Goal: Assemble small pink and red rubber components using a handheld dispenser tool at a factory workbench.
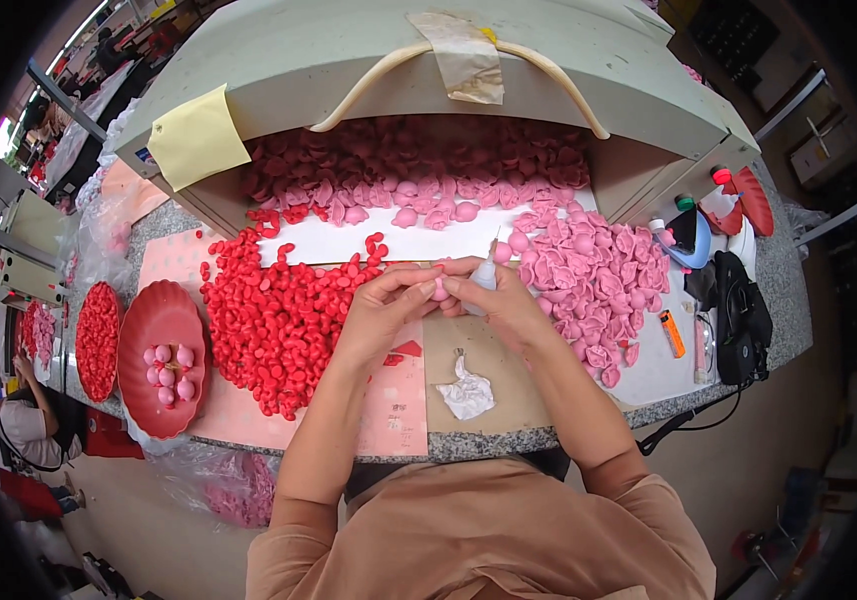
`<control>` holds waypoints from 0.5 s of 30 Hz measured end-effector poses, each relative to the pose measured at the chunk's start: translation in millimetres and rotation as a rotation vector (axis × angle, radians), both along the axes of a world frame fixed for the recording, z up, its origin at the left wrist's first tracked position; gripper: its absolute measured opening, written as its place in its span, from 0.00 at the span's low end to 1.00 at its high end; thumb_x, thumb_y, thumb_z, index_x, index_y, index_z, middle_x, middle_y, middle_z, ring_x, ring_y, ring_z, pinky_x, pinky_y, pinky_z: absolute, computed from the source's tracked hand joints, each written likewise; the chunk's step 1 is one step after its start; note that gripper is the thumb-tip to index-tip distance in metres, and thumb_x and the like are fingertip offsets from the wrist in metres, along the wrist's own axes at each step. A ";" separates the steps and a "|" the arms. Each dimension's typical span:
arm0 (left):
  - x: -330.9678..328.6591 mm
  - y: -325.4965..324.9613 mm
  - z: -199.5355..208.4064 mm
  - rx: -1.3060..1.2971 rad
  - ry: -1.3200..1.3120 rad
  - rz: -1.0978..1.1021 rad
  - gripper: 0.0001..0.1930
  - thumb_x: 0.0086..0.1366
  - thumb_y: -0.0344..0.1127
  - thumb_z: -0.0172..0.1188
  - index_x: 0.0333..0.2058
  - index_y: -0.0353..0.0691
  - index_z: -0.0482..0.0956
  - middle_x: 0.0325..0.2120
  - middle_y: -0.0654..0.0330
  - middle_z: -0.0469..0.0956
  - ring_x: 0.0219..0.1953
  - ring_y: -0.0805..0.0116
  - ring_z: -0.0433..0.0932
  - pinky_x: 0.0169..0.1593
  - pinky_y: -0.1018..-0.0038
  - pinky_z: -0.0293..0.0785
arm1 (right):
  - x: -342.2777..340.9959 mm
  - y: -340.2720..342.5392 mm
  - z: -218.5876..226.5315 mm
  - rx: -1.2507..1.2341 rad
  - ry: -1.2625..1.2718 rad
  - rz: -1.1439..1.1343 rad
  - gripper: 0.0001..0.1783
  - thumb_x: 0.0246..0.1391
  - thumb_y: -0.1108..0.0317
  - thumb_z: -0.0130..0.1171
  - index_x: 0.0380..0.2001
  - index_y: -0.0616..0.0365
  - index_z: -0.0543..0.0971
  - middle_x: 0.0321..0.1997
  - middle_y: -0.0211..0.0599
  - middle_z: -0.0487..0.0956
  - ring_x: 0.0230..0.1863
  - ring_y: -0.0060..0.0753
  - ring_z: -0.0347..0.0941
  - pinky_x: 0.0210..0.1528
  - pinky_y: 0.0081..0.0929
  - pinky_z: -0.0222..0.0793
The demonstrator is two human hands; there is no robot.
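Both my hands meet at the middle of the table. Pinched in the fingertips of my left hand (386, 298) is a small pink ball (440, 289). My right hand (509, 305) has its fingers on the same ball and also grips a small white needle-tipped bottle (486, 274), its thin tip pointing up. To the left of my hands spreads a heap of small glossy red pieces (279, 325). On the right lies a heap of pink cupped, petal-like pieces (599, 280) with pink balls among them. A crumpled white tissue (467, 392) with a small metal tip rests below my hands.
A red scalloped tray (164, 405) at left holds several pink balls; another tray of red pieces (99, 340) stands beyond it. A grey cabinet (369, 75) arches over more pieces. An orange lighter (672, 334), a black bag (741, 320) and bottles (721, 200) are at right. Another person sits far left.
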State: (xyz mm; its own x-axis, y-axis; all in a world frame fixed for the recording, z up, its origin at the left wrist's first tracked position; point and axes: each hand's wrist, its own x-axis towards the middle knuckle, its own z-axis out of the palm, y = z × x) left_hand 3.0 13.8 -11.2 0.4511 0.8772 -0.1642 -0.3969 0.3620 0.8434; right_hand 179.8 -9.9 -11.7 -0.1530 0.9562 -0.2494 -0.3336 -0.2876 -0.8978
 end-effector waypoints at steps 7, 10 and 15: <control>-1.2 1.0 -3.9 0.022 -0.007 -0.023 0.09 0.61 0.26 0.56 0.41 0.36 0.77 0.39 0.61 0.75 0.42 0.70 0.76 0.47 0.73 0.75 | 1.4 1.9 -2.3 0.012 0.018 0.032 0.14 0.53 0.68 0.59 0.42 0.60 0.75 0.34 0.31 0.77 0.34 0.21 0.73 0.39 0.20 0.70; -1.4 1.0 -4.2 0.049 0.019 -0.011 0.09 0.61 0.26 0.56 0.41 0.36 0.77 0.40 0.61 0.75 0.42 0.70 0.76 0.46 0.74 0.75 | 1.0 1.8 -2.7 0.020 0.019 0.045 0.13 0.53 0.68 0.58 0.41 0.60 0.75 0.34 0.31 0.77 0.34 0.21 0.73 0.40 0.20 0.70; 0.0 -0.3 2.8 0.011 0.012 0.007 0.09 0.61 0.28 0.57 0.41 0.34 0.78 0.39 0.62 0.75 0.42 0.71 0.75 0.48 0.75 0.74 | 1.3 1.1 -3.9 0.017 0.032 0.038 0.14 0.54 0.68 0.57 0.43 0.60 0.74 0.34 0.31 0.77 0.35 0.22 0.73 0.40 0.21 0.71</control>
